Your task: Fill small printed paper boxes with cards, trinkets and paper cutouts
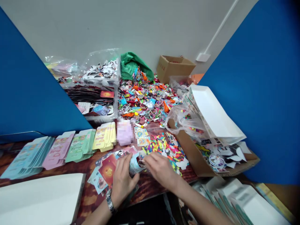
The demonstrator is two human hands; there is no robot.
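My left hand [123,178], with a metal watch [109,201] on its wrist, grips a pale blue printed card [135,164]. The fingertips of my right hand [159,168] pinch that card's right end. A loose pile of printed cards [107,170], some red and orange, lies under and beside my left hand. Colourful paper cut-outs [165,150] are scattered just beyond my right hand. Flat printed box blanks in yellow [104,136], green [81,145], pink [59,150] and blue [28,157] stand in rows to the left.
A heap of multicoloured small items [145,101] and clear bins of printed sheets [92,100] fill the back of the wood-patterned table [146,187]. An open cardboard tray [192,150] of stickers and a plastic bag [180,120] sit right. Blue panels [253,93] flank the view.
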